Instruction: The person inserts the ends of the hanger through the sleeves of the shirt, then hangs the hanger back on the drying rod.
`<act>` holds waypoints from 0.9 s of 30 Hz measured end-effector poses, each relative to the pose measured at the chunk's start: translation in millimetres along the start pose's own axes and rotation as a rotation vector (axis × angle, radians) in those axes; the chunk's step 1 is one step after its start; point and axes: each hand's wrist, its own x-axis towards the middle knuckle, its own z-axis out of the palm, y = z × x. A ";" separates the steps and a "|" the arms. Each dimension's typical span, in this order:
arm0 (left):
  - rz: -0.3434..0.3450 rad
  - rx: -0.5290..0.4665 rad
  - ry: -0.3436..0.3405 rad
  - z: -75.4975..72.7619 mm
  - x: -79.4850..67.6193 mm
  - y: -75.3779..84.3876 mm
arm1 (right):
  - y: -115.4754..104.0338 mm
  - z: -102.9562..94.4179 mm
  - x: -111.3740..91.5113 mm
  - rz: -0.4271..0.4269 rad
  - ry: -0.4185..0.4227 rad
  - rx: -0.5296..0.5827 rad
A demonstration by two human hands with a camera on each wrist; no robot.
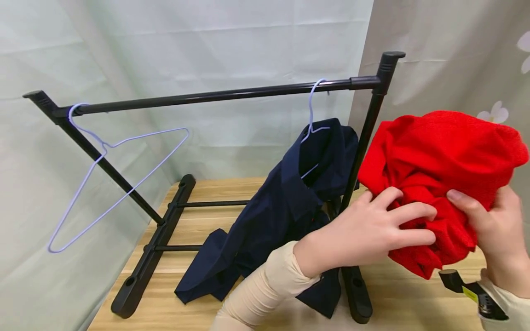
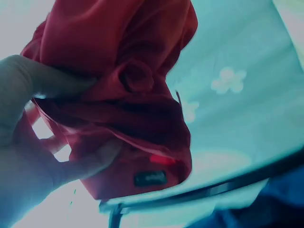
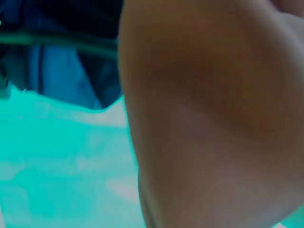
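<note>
A bunched red garment [image 1: 447,151] is held up to the right of the rack, between both hands. My left hand [image 1: 372,225] pinches its lower folds, the fingers bent into the cloth. My right hand [image 1: 497,225] grips it from the right, thumb laid over the front; its other fingers are mostly hidden. In the left wrist view, the red garment [image 2: 152,128] shows a small dark label [image 2: 150,178] near its lower edge, with the left hand [image 2: 52,128] around its side. The right wrist view is mostly filled by blurred skin of the right hand or wrist [image 3: 209,114].
A black rack [image 1: 215,95] stands on the wooden table [image 1: 215,220]. From its left end hangs a bare lilac hanger [image 1: 103,145]. A navy garment [image 1: 265,216] hangs lopsided on another lilac hanger [image 1: 311,110], trailing onto the table. Pale curtains [image 1: 248,41] surround it.
</note>
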 end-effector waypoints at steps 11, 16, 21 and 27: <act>-0.017 0.021 0.156 -7.7 -63.5 -20.3 | -10.5 60.0 -6.4 -0.323 -0.215 0.064; -0.073 -0.035 0.166 9.6 -88.8 -22.6 | 5.0 80.0 -11.8 -0.319 -0.327 -0.018; -0.080 -0.065 0.125 26.4 -108.1 -22.5 | 21.2 85.3 -21.5 -0.296 -0.410 -0.100; -0.082 -0.083 0.026 42.2 -125.9 -24.2 | 38.9 84.2 -27.9 -0.119 -0.581 -0.167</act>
